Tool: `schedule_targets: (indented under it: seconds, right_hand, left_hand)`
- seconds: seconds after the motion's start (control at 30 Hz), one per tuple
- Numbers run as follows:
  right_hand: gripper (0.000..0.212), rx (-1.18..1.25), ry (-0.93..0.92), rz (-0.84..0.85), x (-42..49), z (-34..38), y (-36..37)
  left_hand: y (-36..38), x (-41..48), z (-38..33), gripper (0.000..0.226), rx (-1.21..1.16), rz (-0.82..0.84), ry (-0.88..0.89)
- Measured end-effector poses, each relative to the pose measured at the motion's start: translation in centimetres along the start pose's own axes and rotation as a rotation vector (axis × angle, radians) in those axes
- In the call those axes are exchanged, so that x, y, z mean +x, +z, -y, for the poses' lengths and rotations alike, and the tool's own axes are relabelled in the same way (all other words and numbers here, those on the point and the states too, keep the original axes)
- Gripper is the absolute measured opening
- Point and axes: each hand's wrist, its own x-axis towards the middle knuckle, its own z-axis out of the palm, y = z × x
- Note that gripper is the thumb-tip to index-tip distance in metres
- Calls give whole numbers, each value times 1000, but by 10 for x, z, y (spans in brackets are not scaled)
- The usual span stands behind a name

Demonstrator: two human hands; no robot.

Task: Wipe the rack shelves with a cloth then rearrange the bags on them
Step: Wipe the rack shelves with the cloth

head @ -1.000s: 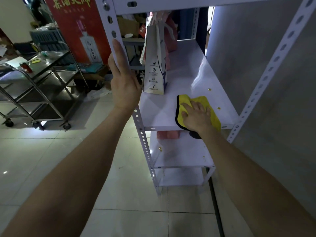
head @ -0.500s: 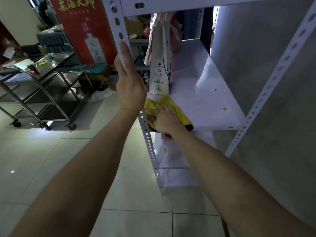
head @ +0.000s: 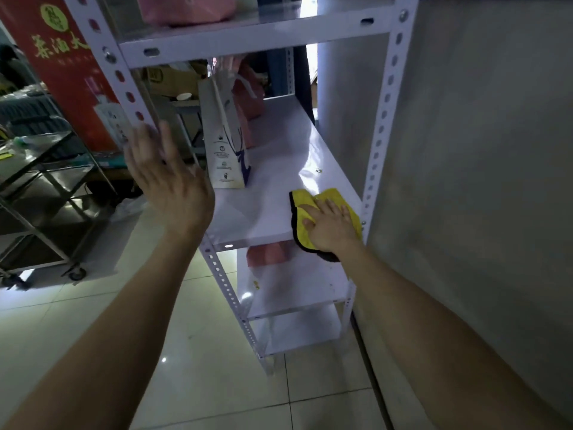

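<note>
A white metal rack stands against the wall, and its middle shelf [head: 279,181] is in front of me. My right hand [head: 333,226] presses flat on a yellow cloth [head: 307,200] at the shelf's front right corner. My left hand [head: 167,178] is open with spread fingers against the rack's front left post [head: 124,85]. A white paper bag [head: 224,144] stands upright on the shelf's left side, with a pink bag [head: 251,97] behind it. Another pink bag [head: 186,7] sits on the shelf above. A pink item [head: 268,254] lies on the shelf below.
A steel trolley [head: 40,193] stands on the tiled floor to the left. Behind it is a red banner [head: 62,66]. A grey wall [head: 480,181] runs along the rack's right side. Small yellow crumbs [head: 256,285] lie on the lower shelf.
My right hand has slid the yellow cloth from the shelf's front left corner back to its front right corner. My left hand has loosened from the post and spread its fingers.
</note>
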Motion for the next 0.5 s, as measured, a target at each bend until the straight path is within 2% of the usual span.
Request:
schedule_targets:
  seconds: [0.1,0.27,0.4,0.5]
  right_hand:
    - [51,-22,62,-29,-1,3,3]
    - [52,-12,97,-63,1,7,8]
    - [53,11,131,-57,15,4,8]
    - [55,12,183,-25,34,1,7]
  left_hand:
    - [3,-39,-30,81,-15,244,205]
    - [33,-91,-58,78,-52,853,78]
    - [65,-96,-51,81,-92,1011,63]
    - [83,-93,-49,70,-120,1046,119]
